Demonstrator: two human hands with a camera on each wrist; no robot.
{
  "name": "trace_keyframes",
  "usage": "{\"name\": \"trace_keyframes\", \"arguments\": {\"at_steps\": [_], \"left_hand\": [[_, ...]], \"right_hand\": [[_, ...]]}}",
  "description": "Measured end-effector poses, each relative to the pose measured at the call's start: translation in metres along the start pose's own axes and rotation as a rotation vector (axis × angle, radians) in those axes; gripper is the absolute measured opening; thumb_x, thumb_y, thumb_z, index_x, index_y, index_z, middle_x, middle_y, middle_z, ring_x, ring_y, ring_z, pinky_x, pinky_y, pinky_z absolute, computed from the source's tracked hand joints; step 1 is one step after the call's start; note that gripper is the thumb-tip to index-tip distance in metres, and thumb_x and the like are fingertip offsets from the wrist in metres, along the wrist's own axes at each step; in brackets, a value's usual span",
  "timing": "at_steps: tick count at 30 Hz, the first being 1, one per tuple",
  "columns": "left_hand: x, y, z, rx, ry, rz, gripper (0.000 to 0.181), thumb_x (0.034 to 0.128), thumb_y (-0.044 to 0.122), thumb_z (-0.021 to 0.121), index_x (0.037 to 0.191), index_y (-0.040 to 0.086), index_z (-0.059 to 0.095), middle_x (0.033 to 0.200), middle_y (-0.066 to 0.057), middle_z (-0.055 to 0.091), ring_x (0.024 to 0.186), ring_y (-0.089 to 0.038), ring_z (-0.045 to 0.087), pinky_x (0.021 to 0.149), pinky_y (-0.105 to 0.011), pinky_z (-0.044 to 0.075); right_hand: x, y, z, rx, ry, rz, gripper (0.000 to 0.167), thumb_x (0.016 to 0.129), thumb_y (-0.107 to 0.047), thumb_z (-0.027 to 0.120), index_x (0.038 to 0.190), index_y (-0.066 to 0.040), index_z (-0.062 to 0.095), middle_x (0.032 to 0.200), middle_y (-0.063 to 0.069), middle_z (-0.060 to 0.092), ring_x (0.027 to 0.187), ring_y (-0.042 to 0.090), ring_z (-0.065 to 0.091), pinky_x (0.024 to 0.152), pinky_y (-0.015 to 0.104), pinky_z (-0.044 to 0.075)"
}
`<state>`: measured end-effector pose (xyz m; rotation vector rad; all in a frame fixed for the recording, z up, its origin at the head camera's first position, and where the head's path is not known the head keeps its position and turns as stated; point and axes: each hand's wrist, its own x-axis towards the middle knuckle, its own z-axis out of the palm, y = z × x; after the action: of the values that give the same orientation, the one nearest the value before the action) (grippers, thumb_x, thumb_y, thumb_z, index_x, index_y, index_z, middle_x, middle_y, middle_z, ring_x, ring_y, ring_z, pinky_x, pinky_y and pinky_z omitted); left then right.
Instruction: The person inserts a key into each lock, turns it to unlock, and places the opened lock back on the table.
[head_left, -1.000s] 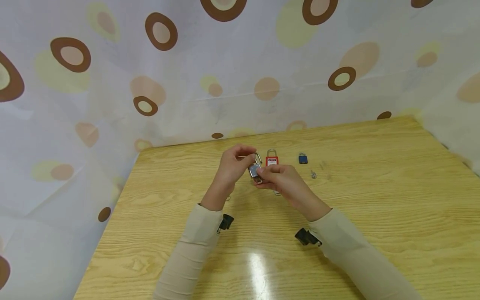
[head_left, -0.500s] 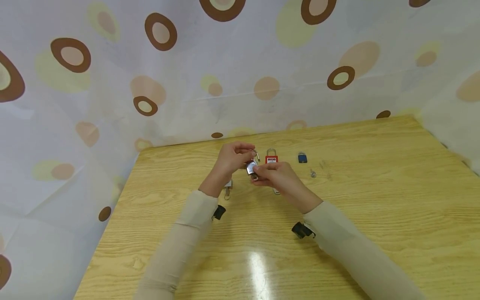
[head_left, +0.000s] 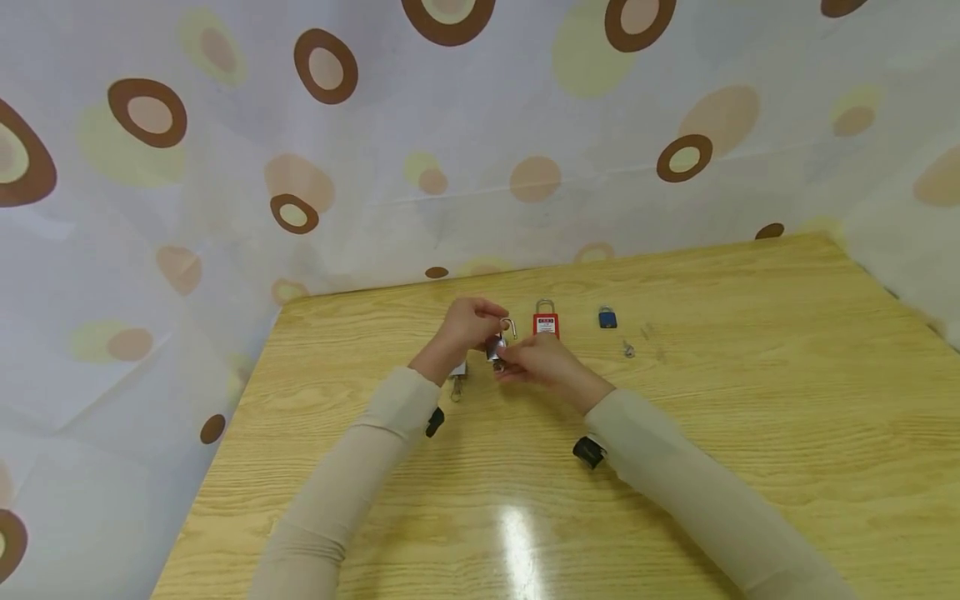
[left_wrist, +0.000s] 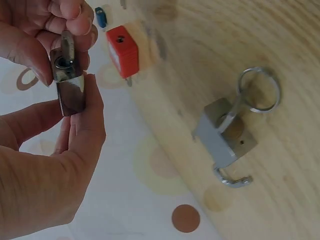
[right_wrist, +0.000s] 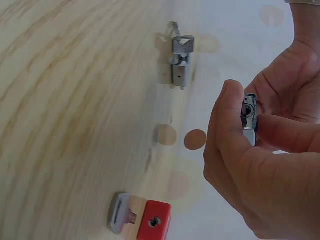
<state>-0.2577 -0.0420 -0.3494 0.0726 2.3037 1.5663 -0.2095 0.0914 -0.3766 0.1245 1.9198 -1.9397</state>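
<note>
Both hands hold one silver padlock point(head_left: 496, 348) above the table, its shackle point(head_left: 511, 324) swung up and open. My left hand point(head_left: 463, 327) grips the body from the left; in the left wrist view its thumb and fingers point(left_wrist: 93, 107) pinch the far part. From the right, my right hand point(head_left: 543, 360) pinches the keyhole end, where a key point(left_wrist: 68, 46) stands in the lock. Below my left hand lies a grey padlock point(left_wrist: 220, 132) with a key and ring point(left_wrist: 260, 89), its shackle open too.
Behind my right hand lies a red padlock point(head_left: 546, 323), and a white-grey piece point(right_wrist: 119, 213) is beside it in the right wrist view. Farther right are a blue padlock point(head_left: 607, 317) and a small key point(head_left: 628, 350). A patterned cloth point(head_left: 450, 125) hangs behind the wooden table point(head_left: 465, 517).
Both hands have shifted slightly left and nearer with the silver padlock between them. The grey padlock and its key ring have come into sight beside the left wrist.
</note>
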Motion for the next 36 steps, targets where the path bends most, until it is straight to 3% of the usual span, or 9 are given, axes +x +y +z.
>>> {"name": "trace_keyframes", "arguments": {"at_steps": [6,10,19,26,32,36], "left_hand": [[0.004,-0.011,0.005,0.007,0.025,-0.025,0.022,0.0924,0.000,0.058,0.112,-0.006,0.065,0.098,-0.016,0.068,0.067,-0.013,0.057,0.057,-0.023,0.049],[0.009,-0.016,0.006,0.019,0.035,-0.045,0.022,0.0927,0.001,0.059,0.112,-0.006,0.066,0.101,-0.017,0.067,0.066,-0.012,0.056,0.056,-0.022,0.048],[0.016,-0.024,0.003,0.065,0.011,-0.064,0.022,0.0898,-0.002,0.061,0.110,-0.007,0.067,0.101,-0.019,0.066,0.071,-0.018,0.060,0.067,-0.030,0.054],[0.024,-0.027,0.000,0.259,0.009,-0.002,0.015,0.0861,-0.001,0.066,0.099,-0.005,0.073,0.097,-0.014,0.068,0.063,-0.012,0.051,0.059,-0.024,0.046],[0.027,-0.020,0.000,0.521,0.019,0.084,0.009,0.0862,0.002,0.067,0.088,-0.001,0.075,0.097,-0.012,0.071,0.090,-0.024,0.063,0.075,-0.031,0.053],[0.030,-0.019,-0.001,0.602,0.013,0.096,0.009,0.0844,0.001,0.067,0.084,0.001,0.077,0.088,-0.010,0.072,0.092,-0.026,0.064,0.079,-0.034,0.054]], "right_hand": [[0.012,0.008,0.005,0.008,0.008,0.071,0.030,0.097,-0.005,0.054,0.111,0.021,0.057,0.066,0.007,0.064,0.060,0.011,0.066,0.071,0.029,0.057],[0.015,0.010,0.007,-0.032,0.015,0.076,0.027,0.097,-0.004,0.053,0.105,0.020,0.058,0.066,0.009,0.065,0.059,0.013,0.066,0.069,0.030,0.057],[0.021,0.015,0.011,-0.080,0.034,0.096,0.019,0.096,-0.003,0.053,0.091,0.014,0.059,0.060,0.008,0.061,0.052,0.010,0.062,0.060,0.026,0.057],[0.027,0.016,0.018,-0.250,0.101,0.095,0.023,0.095,-0.007,0.057,0.084,0.012,0.062,0.056,0.007,0.059,0.045,0.009,0.058,0.052,0.023,0.054],[0.029,0.014,0.021,-0.336,0.104,0.069,0.026,0.095,-0.008,0.057,0.080,0.013,0.064,0.055,0.006,0.058,0.044,0.009,0.056,0.052,0.024,0.054],[0.030,0.014,0.022,-0.365,0.100,0.059,0.027,0.095,-0.007,0.055,0.077,0.011,0.063,0.053,0.005,0.056,0.044,0.009,0.056,0.051,0.025,0.054]]}}
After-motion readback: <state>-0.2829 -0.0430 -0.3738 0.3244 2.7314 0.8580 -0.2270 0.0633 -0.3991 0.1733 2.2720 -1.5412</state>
